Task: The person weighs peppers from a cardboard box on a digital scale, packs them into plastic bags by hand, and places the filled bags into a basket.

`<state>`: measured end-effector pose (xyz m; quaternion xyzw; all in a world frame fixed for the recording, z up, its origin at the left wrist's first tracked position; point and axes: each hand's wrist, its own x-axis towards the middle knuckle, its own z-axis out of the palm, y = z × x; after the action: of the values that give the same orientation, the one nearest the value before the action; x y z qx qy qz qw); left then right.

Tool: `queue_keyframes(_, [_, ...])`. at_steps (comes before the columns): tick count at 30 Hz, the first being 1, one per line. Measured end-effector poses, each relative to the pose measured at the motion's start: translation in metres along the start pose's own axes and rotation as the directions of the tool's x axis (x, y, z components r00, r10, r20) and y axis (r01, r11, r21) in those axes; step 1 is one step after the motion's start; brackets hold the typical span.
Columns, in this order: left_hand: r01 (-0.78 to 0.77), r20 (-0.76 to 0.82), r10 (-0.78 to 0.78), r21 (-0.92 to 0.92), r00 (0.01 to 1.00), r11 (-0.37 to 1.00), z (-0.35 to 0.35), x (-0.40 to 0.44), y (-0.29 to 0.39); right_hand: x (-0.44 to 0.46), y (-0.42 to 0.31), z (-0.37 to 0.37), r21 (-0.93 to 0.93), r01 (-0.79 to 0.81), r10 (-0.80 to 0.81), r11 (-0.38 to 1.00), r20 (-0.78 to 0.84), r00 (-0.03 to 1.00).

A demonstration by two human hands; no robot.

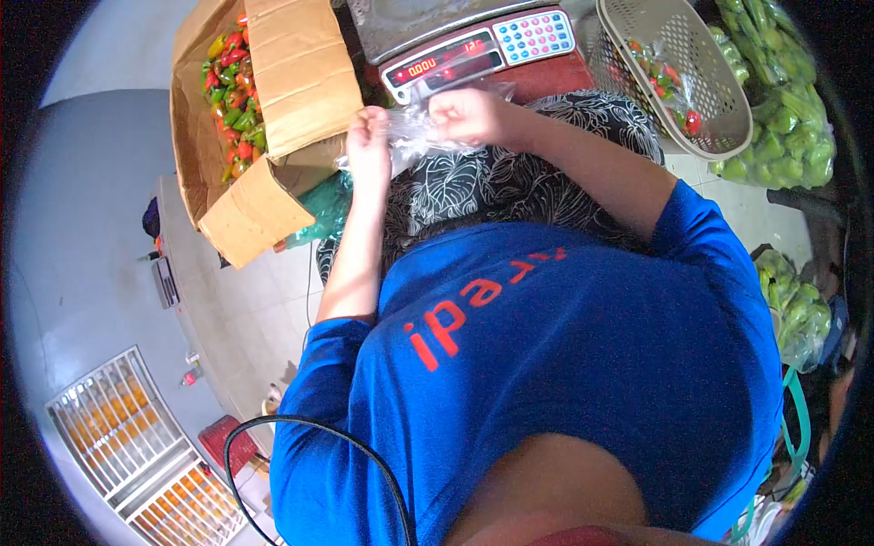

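Observation:
A clear plastic bag [411, 130] is stretched between my two hands in front of my lap, its far parts crumpled and shiny. My left hand [369, 136] pinches one side of it with closed fingers, close to the flap of a cardboard box [305, 77]. On the other side, my right hand [466, 116] has its fingers curled on the plastic and looks slightly blurred. Just beyond the hands stands a digital scale [455, 56] with lit red digits and a keypad. Small red, green and yellow peppers [235, 105] fill the open part of the box.
A beige perforated basket [724, 109] at the right holds clear bags of peppers [665, 82]. Large bags of green vegetables [778, 127] lie beyond it, with another vegetable bag [792, 300] lower right. Green plastic [328, 205] sits under the box. A black cable [355, 437] loops near the camera.

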<state>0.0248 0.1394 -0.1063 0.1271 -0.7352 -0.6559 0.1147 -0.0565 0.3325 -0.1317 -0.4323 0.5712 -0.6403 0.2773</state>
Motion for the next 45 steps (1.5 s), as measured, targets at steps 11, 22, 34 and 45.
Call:
queue_keyframes(11, [0.228,0.105,-0.207,-0.596,0.973,0.770,0.027,-0.018,0.055,-0.003,-0.005,-0.017,-0.762,0.218,-0.343,0.610,-0.005,0.939])
queue_keyframes(22, [-0.143,0.192,0.089,0.292,0.977,0.945,0.019,-0.005,0.022,-0.004,-0.025,-0.015,-0.506,0.272,-0.328,0.818,-0.024,0.944])
queue_keyframes(34, [0.082,0.067,-0.058,-0.469,0.996,0.880,0.023,-0.016,0.045,-0.001,-0.008,-0.004,-0.378,-0.185,0.068,0.907,-0.302,0.951])
queue_keyframes(45, [0.161,0.234,-0.158,0.006,0.959,0.987,0.022,-0.011,0.032,-0.003,-0.014,-0.019,0.766,-0.195,0.441,0.613,-0.126,0.889])
